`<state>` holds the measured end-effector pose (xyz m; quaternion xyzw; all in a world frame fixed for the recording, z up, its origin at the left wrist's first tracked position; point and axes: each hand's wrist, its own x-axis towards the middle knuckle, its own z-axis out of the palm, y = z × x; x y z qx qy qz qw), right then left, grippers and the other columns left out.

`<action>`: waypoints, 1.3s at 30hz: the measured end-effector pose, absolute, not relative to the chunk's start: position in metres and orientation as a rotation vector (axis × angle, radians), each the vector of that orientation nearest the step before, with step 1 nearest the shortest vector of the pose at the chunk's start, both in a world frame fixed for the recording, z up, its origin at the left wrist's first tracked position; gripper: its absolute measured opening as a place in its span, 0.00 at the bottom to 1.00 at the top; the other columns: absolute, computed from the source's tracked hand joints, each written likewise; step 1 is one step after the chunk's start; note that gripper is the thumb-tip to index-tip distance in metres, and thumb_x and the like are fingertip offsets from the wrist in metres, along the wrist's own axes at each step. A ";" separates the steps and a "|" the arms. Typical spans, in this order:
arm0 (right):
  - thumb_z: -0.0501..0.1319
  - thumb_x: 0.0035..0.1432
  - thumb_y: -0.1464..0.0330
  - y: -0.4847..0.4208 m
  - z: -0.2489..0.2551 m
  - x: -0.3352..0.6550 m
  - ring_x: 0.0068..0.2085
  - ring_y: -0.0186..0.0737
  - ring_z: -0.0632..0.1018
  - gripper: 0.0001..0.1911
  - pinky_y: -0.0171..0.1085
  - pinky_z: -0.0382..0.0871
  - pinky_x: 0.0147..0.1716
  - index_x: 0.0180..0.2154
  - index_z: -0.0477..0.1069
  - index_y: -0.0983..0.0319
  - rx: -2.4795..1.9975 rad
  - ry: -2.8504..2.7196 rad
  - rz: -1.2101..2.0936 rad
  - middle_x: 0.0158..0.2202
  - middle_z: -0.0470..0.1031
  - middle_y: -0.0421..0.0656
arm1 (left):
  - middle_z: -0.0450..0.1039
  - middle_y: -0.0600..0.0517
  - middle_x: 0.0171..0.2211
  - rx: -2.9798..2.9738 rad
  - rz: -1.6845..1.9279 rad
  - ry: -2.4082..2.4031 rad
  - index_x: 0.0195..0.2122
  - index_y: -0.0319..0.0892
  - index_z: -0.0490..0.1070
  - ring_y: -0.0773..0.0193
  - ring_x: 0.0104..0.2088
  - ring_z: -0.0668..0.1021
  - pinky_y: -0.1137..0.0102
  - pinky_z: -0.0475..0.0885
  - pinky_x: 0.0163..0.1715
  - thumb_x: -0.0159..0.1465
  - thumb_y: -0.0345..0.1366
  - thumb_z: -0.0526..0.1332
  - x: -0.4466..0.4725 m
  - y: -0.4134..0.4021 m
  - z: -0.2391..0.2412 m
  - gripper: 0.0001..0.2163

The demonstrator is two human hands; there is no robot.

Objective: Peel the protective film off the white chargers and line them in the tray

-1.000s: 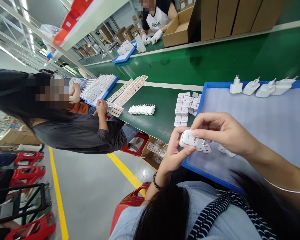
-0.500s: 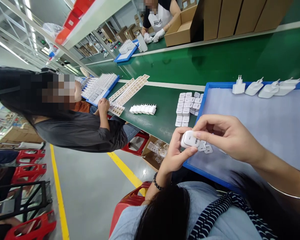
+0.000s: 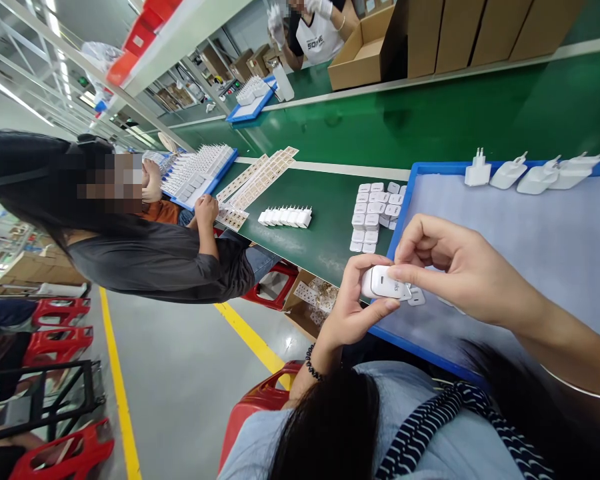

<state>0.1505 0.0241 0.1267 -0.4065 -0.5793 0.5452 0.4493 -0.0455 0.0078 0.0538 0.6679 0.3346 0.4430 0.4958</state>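
Hands first: left hand (image 3: 353, 310) and right hand (image 3: 455, 267) are both closed on one small white charger (image 3: 384, 283), meeting mid-view. More on that at the end.

Biggest thing around is the green belt (image 3: 480, 113), running past well beyond the hands. Next is a co-worker (image 3: 155, 263) in a dark shirt, sitting well off to the left of the left hand, with one of their hands at the table edge. Then the blue tray (image 3: 405, 190) with a pale liner. The right hand is over its near corner and the left hand sits just off its near rim.

An open cardboard box (image 3: 360, 57) is way beyond the hands, across the belt, next to a second person (image 3: 314, 30) in white gloves. Sticker sheets (image 3: 257, 180) lie far off to the left. A stack of small white blocks (image 3: 375, 213) is just beyond the left hand, beside the tray's rim, and a row of white plugs (image 3: 285, 217) is further left. Four chargers (image 3: 530, 177) line the tray's far edge, beyond the right hand. A few loose white bits (image 3: 416, 298) lie on the tray right by the right fingers.

The charger itself: the left thumb and fingers cradle it, and the right thumb and forefinger pinch its right end, over the tray's near corner.
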 end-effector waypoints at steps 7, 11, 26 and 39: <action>0.70 0.55 0.67 0.025 0.127 0.153 0.26 0.32 0.69 0.15 0.33 0.64 0.23 0.27 0.64 0.58 -0.979 -1.457 1.392 0.25 0.69 0.37 | 0.72 0.46 0.52 1.705 1.070 0.773 0.58 0.46 0.66 0.54 0.50 0.75 0.62 0.72 0.52 0.66 0.50 0.67 -0.046 0.009 0.051 0.24; 0.71 0.55 0.64 0.027 0.125 0.153 0.26 0.32 0.68 0.19 0.33 0.63 0.23 0.26 0.60 0.57 -0.987 -1.476 1.449 0.25 0.68 0.37 | 0.72 0.46 0.51 1.765 1.090 0.727 0.58 0.47 0.65 0.54 0.49 0.75 0.61 0.72 0.50 0.67 0.50 0.67 -0.046 0.010 0.049 0.23; 0.70 0.57 0.63 0.028 0.118 0.148 0.26 0.31 0.66 0.16 0.33 0.59 0.24 0.32 0.63 0.58 -0.934 -1.443 1.655 0.25 0.65 0.33 | 0.70 0.47 0.49 1.648 1.238 0.734 0.55 0.48 0.66 0.54 0.51 0.74 0.60 0.71 0.51 0.66 0.52 0.66 -0.039 0.006 0.046 0.22; 0.61 0.71 0.64 0.027 0.114 0.151 0.33 0.33 0.69 0.08 0.35 0.62 0.29 0.48 0.70 0.59 -0.757 -1.550 1.830 0.33 0.68 0.36 | 0.67 0.56 0.32 1.340 1.467 0.627 0.38 0.46 0.64 0.68 0.29 0.69 0.72 0.64 0.30 0.55 0.47 0.73 -0.025 0.015 0.040 0.20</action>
